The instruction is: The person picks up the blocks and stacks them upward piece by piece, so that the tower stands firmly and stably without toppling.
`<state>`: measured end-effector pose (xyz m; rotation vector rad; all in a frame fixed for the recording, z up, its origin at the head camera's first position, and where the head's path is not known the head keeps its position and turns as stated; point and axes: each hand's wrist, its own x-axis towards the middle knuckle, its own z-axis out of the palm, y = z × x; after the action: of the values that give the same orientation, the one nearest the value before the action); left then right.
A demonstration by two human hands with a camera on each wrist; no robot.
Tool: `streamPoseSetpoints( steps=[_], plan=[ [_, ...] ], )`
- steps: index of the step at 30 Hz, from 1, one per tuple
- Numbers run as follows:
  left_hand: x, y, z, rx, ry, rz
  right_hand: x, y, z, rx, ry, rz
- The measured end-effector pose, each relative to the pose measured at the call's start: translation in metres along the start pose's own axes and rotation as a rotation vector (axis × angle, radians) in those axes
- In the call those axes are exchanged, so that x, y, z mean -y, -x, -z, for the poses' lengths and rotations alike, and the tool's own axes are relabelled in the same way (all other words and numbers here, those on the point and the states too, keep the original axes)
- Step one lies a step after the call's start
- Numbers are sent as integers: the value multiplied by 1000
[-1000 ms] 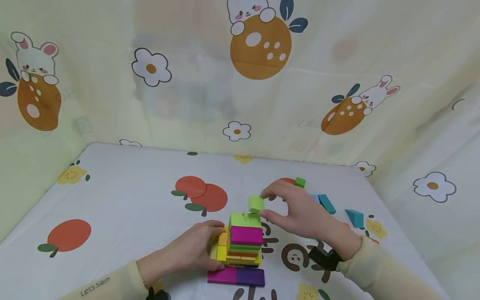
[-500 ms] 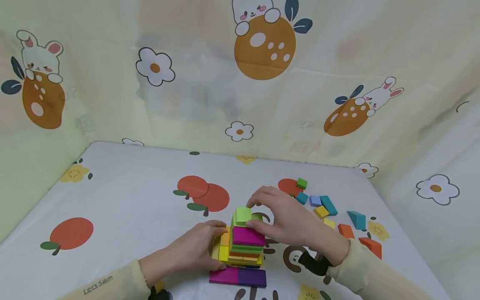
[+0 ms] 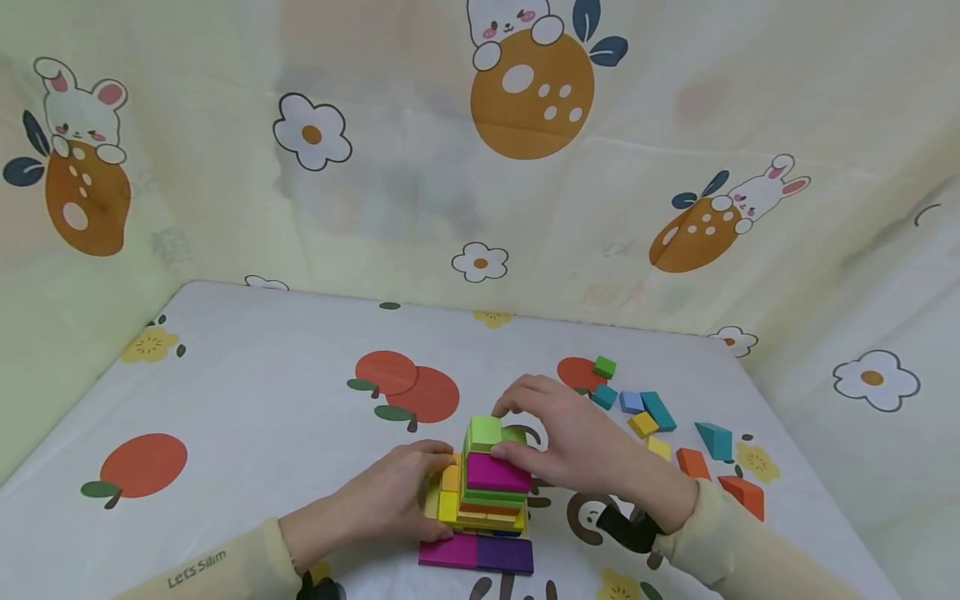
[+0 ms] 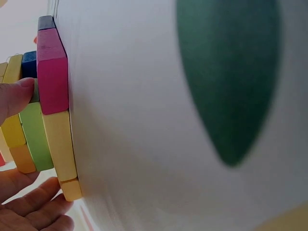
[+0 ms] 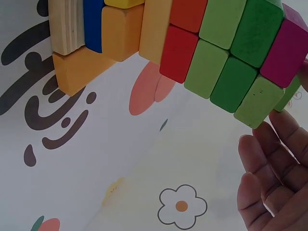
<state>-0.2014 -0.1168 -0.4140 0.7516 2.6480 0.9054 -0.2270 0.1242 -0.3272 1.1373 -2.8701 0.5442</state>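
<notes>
Here the right hand (image 3: 581, 446) sits at the top of the block tower (image 3: 487, 487), its thumb and fingers curled round the small light green cube (image 3: 486, 432) that rests on the uppermost layer, just above the magenta block (image 3: 497, 472). The right wrist view shows the fingers (image 5: 269, 178) bent close beside the green and magenta blocks near the tower's top. The left hand (image 3: 390, 496) is pressed against the tower's left side low down, fingers wrapped against the yellow and orange blocks (image 3: 447, 492); in the left wrist view the thumb (image 4: 14, 96) lies on a yellow block beside the pink base block (image 4: 52, 77). The two hands are apart, one on each side of the tower. The tower stands on a magenta and purple base (image 3: 476, 552) near the front edge of the table (image 3: 247, 417), which is covered by a white cloth printed with fruit. To the right of the tower, well apart from it, loose blocks (image 3: 652, 417) lie scattered: green, teal, blue, yellow, orange and red. A pale curtain (image 3: 375, 167) with rabbits and flowers hangs behind
</notes>
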Motion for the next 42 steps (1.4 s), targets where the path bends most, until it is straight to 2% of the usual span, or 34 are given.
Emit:
streamPoseSetpoints(
  steps=[20, 25, 28, 30, 32, 35, 37, 39, 42],
  plan=[
    [-1, 0, -1, -1, -5, 4, 1, 1, 1, 24, 13, -14],
    [-1, 1, -1, -2, -5, 4, -7, 2, 8, -44, -29, 19],
    [-2, 1, 0, -5, -8, 7, -29, 0, 18, -132, -56, 10],
    [-2, 1, 0, -7, -9, 11, -54, -2, 24, -169, -58, -63],
    [-3, 2, 1, -6, -8, 16, -85, -2, 27, -169, -61, -165],
    [-4, 2, 0, -2, -1, 19, -132, 1, 27, -113, -48, -327],
    [-4, 2, 0, -1, 1, 19, -160, 4, 23, -62, -24, -396],
    [-4, 1, 0, 1, 4, 19, -182, 6, 19, -9, 4, -438],
    [-4, 1, -1, 1, 9, 16, -205, 7, 10, 64, 35, -451]
  ],
)
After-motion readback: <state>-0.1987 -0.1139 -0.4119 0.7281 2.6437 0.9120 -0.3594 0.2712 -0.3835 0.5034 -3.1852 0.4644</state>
